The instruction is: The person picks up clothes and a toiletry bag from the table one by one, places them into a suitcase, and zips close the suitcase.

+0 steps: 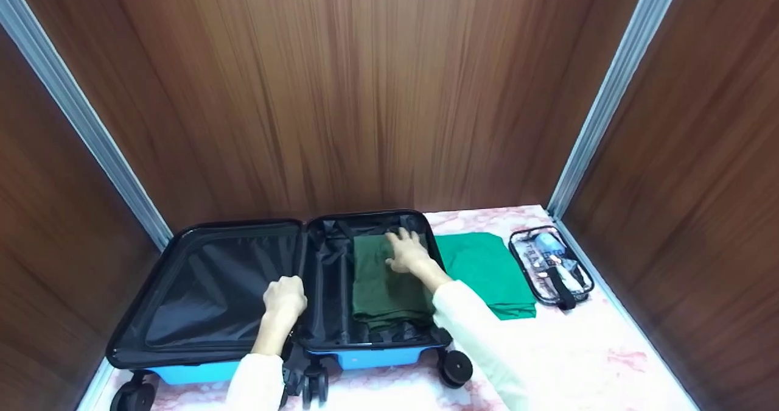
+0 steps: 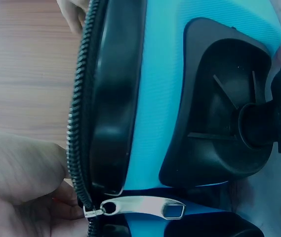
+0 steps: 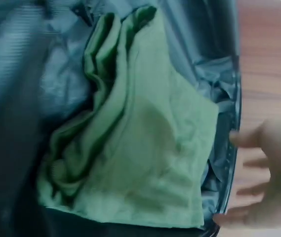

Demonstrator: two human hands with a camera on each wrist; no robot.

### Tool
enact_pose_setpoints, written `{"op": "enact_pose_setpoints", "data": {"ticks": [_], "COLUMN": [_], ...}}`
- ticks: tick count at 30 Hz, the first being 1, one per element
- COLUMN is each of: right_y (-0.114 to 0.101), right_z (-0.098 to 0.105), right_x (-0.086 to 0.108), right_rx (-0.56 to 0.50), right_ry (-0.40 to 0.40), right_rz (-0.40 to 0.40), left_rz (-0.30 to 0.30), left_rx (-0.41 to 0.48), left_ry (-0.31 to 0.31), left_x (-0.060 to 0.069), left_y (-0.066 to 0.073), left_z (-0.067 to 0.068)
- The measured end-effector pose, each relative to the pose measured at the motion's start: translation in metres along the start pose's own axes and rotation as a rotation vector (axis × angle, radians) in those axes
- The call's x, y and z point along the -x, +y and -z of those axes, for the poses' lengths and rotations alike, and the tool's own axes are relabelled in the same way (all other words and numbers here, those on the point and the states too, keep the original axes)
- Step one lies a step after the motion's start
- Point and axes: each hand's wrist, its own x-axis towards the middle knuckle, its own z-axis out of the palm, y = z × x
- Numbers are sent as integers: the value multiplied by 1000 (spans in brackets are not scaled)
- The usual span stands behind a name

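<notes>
Dark-green cloth [image 1: 386,295] lies below right hand [image 1: 409,252] (nearer one, fingers spread), lengthwise toward near edge of suitcase [image 1: 380,357]. Left hand [image 1: 285,298] curled; whether gripping, cannot tell.

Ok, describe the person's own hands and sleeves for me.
Both the left hand and the right hand are bare, with no glove on either. The left sleeve and right sleeve are white and look plain, each ending short of the wrist. Bright light washes out the fabric, so I can't make out its texture.
</notes>
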Motion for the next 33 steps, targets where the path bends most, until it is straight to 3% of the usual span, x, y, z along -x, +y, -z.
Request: {"op": "enact_pose_setpoints", "data": {"ticks": [2,5,11,16,18,21,29,33], "right_y": [-4,-4,4,9,10,10,12,20], "right_z": [-2,-13,-37,-44,-44,-40,-38,-37], "right_x": [-9,-18,-29,-37,-40,-41,-40,-44], "right_rx": [0,15,65,64,66,46,0,-9], "right_ry": [-86,-193,-289,-355,-363,-346,-249,-205], "right_rz": [26,0,-63,22,64,65,-145,-176], "left_rz": [2,2,-13,-10,-7,-11,-22,-29], "left_rx": [2,1,0,-10,-10,-8,-16,-17], "left_ry": [0,-17,-33,-34,-27,-17,13,11], "left_x": [-2,-1,-2,-5,-6,-7,-3,-3], "left_y": [0,1,5,1,-1,-4,-6,-4], "left_z": [0,-3,-4,-2,-1,1,-1,-1]}}
